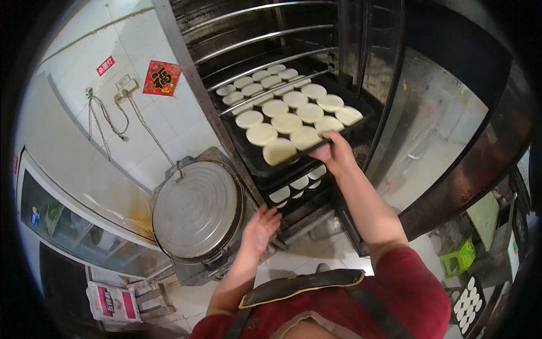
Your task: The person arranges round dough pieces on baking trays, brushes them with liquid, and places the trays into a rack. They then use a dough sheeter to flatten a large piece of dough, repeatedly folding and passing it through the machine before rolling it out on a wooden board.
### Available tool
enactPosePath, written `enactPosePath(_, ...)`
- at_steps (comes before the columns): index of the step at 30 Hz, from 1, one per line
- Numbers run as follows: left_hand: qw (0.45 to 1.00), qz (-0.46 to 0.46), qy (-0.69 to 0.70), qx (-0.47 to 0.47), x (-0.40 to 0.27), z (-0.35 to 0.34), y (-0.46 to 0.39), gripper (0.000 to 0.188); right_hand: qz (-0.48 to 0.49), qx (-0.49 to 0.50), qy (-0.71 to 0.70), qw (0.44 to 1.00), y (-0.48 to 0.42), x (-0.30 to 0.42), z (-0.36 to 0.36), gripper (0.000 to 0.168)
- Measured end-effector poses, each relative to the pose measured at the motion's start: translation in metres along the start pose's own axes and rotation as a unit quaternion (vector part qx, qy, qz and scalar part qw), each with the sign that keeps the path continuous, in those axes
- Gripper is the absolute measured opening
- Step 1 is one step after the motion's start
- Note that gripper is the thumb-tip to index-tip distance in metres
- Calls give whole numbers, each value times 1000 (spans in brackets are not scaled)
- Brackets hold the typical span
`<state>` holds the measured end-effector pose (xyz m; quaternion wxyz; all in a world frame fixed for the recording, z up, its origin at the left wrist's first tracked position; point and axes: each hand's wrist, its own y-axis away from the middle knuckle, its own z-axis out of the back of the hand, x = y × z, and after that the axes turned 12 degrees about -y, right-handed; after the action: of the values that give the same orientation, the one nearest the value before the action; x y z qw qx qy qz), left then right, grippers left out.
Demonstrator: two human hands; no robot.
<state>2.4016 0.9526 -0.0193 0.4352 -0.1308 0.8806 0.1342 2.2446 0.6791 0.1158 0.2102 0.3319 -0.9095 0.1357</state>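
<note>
My right hand grips the front edge of a dark baking tray, which sits partly inside a tall metal rack cabinet. Rows of flat, round, pale dough pieces lie on this tray. My left hand is empty with its fingers spread, below and to the left of the tray. Beneath it, more dough rounds show on lower trays in the cabinet.
A round electric griddle with a metal lid stands left of the cabinet. The cabinet's glass door is swung out at the right. Metal bars cross the cabinet's upper part. Another tray of dough rounds and a green plastic stool are at lower right.
</note>
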Motion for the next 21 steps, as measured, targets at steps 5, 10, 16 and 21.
enactPosePath(5,982,162,-46,-82,96,43,128,57,54,-21,40,998,-30,-6,-7,37)
enactPosePath(10,989,81,48,114,193,138,238,44,-71,-7,113,991,29,21,-15,47)
enactPosePath(16,930,265,-14,-254,132,3,231,45,-176,-191,131,957,182,-21,217,48)
enactPosePath(21,932,268,-134,-205,137,8,163,51,-198,-344,112,911,152,-112,266,72)
